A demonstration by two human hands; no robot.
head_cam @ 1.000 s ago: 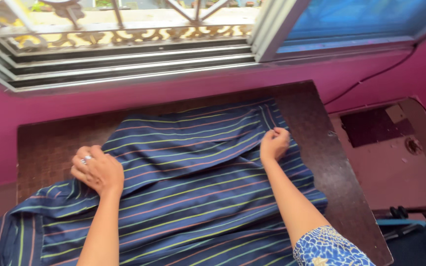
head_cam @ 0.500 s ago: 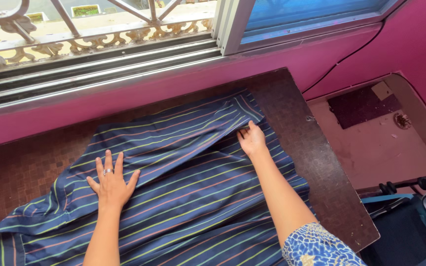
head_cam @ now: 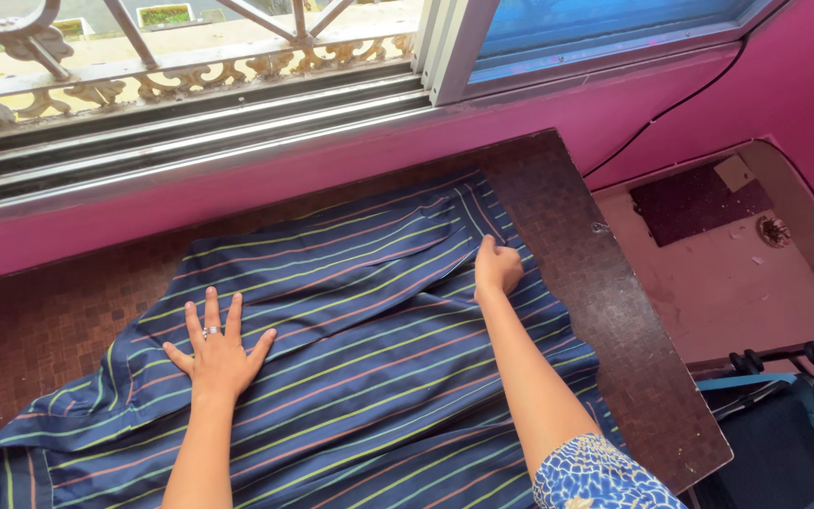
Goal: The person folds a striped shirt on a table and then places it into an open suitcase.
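A dark blue striped cloth (head_cam: 332, 358) lies spread over the brown table (head_cam: 605, 311), covering most of the top and reaching from near the far edge to the near edge, where it runs out of view. The left hand (head_cam: 219, 353) lies flat on the cloth toward the left side of the table, with its fingers spread wide apart and a ring on one finger. It looks like it presses down so the cloth does not slide. The right hand (head_cam: 497, 267) is on the cloth near the far right corner of the table, with its fingers curled together. It seems to pinch a fold of the cloth there, but the fingertips are hidden, so I cannot tell for sure. A fold line runs across the cloth between the two hands, so the far part lies on top of the rest. Behind the far edge is a pink wall (head_cam: 350, 160) with a window (head_cam: 237, 85) above it. A patterned blue sleeve (head_cam: 595, 476) shows on the right arm.
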